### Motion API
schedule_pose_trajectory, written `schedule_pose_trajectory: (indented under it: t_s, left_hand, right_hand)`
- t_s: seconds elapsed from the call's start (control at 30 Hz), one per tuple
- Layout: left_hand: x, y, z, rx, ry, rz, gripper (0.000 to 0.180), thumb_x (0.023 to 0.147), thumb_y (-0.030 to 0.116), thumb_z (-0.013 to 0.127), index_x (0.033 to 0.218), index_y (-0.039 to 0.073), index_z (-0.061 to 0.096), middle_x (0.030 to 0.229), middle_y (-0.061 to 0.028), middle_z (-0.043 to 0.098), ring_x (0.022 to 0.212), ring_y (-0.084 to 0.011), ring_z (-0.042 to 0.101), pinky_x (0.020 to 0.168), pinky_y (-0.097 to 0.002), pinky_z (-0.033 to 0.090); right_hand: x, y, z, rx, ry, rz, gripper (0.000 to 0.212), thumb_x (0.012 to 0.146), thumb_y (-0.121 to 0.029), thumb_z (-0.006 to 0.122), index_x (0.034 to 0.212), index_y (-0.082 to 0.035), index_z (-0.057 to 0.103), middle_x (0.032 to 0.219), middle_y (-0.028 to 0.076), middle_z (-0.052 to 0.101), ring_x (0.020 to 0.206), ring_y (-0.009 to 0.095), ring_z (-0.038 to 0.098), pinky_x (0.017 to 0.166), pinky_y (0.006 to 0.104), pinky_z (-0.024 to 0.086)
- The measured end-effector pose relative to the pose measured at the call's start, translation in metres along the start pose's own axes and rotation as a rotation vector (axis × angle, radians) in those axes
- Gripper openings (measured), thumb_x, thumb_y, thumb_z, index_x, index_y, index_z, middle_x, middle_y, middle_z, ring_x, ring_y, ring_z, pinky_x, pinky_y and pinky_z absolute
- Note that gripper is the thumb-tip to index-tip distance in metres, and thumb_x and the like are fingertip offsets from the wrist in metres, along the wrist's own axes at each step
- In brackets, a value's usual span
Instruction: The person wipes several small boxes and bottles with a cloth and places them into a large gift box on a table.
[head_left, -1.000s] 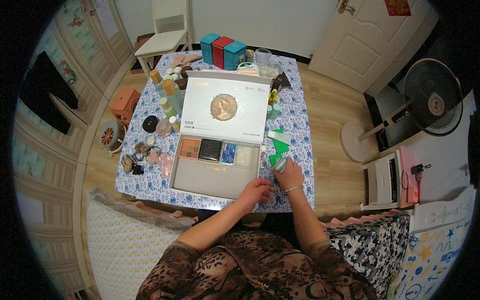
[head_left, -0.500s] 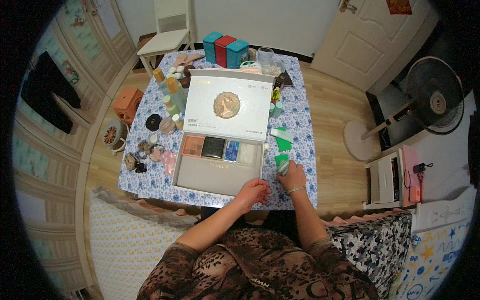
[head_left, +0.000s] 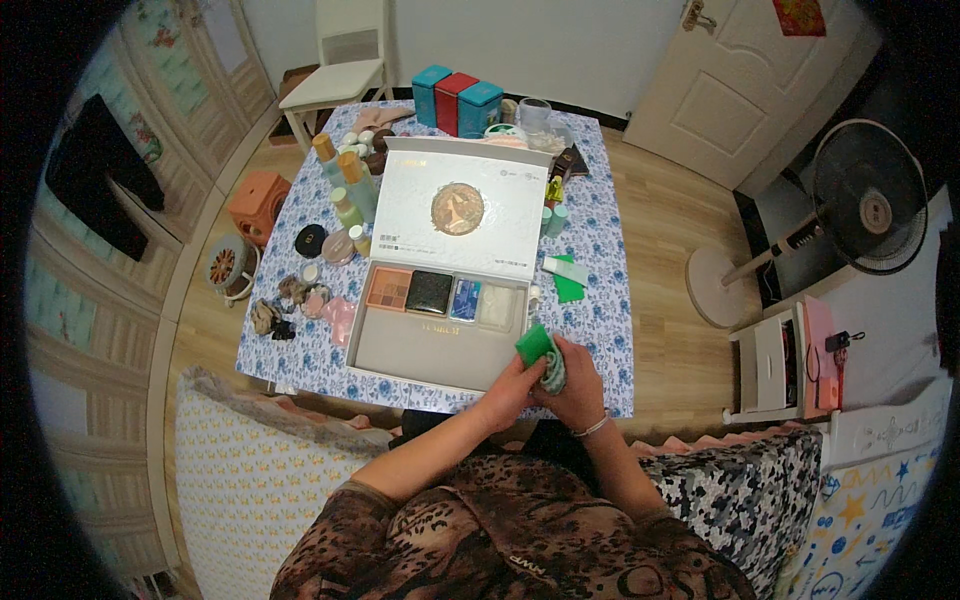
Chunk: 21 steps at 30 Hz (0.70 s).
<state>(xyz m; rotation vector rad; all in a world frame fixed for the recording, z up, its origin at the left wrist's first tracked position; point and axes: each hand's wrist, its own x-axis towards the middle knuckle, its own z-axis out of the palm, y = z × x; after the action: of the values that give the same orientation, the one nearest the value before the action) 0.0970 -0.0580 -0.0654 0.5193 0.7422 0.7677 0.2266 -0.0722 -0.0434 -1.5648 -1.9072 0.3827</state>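
In front of me at the table's near edge, my two hands meet around a flat green packet (head_left: 533, 343) and a crumpled pale green-white cloth (head_left: 554, 371). My left hand (head_left: 508, 395) pinches the packet from below left, fingers closed. My right hand (head_left: 576, 388) is wrapped about the cloth, pressed against the packet. Left of them lies an open white gift box (head_left: 425, 352). Its back row holds an orange palette (head_left: 388, 289), a black square case (head_left: 429, 293), a blue-and-white packet (head_left: 465, 299) and a clear-white container (head_left: 498, 305).
A white tube (head_left: 566, 268) rests over another green packet (head_left: 569, 289) on the right. Bottles (head_left: 357, 188), compacts (head_left: 311, 240) and hair ties (head_left: 263, 317) stand or lie left of the box. Tins (head_left: 458, 103) stand at the back. A fan (head_left: 715, 285) stands right of the table.
My right hand has lifted the green packet and cloth off the table and brought them left toward me. My left hand has moved over and taken hold of the packet.
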Motion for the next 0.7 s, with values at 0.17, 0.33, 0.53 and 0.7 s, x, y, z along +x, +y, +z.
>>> schedule_pose_trajectory:
  t_s: [0.17, 0.33, 0.53, 0.7]
  left_hand:
    - [-0.013, 0.007, 0.002, 0.189, -0.043, 0.162, 0.038, 0.088, 0.014, 0.043, 0.124, 0.008, 0.031, 0.11, -0.0043, 0.046, 0.099, -0.0149, 0.047, 0.078, -0.0288, 0.044]
    - [-0.026, 0.01, -0.006, 0.242, -0.117, 0.278, 0.033, 0.088, 0.012, 0.043, 0.119, 0.006, 0.036, 0.105, -0.0054, 0.049, 0.095, -0.0142, 0.049, 0.078, -0.0278, 0.044]
    - [-0.039, 0.026, 0.0, 0.81, -0.161, 0.244, 0.038, 0.087, 0.018, 0.046, 0.119, 0.001, 0.034, 0.111, -0.0102, 0.046, 0.097, -0.0164, 0.049, 0.078, -0.0285, 0.043]
    - [-0.043, 0.019, -0.004, 0.954, -0.194, 0.502, 0.037, 0.086, 0.018, 0.047, 0.117, 0.002, 0.035, 0.107, -0.0102, 0.049, 0.097, -0.0183, 0.048, 0.081, -0.0306, 0.039]
  right_hand:
    - [0.002, -0.014, -0.015, 0.117, 0.038, -0.124, 0.062, 0.06, -0.013, 0.072, 0.114, -0.003, 0.042, 0.098, 0.016, 0.05, 0.089, 0.03, 0.051, 0.074, 0.0346, 0.043]
    - [-0.004, -0.007, -0.019, 0.323, 0.014, 0.011, 0.06, 0.064, -0.023, 0.071, 0.114, -0.006, 0.042, 0.104, 0.016, 0.049, 0.093, 0.034, 0.05, 0.078, 0.0387, 0.042]
    - [0.003, -0.03, -0.014, 0.432, 0.042, 0.062, 0.046, 0.072, -0.021, 0.066, 0.109, -0.004, 0.046, 0.094, 0.009, 0.054, 0.084, 0.019, 0.052, 0.073, 0.0309, 0.043]
    - [0.005, -0.027, -0.011, 0.412, -0.164, 0.298, 0.035, 0.077, -0.03, 0.061, 0.096, -0.003, 0.05, 0.085, 0.006, 0.055, 0.073, 0.012, 0.051, 0.063, 0.0296, 0.043]
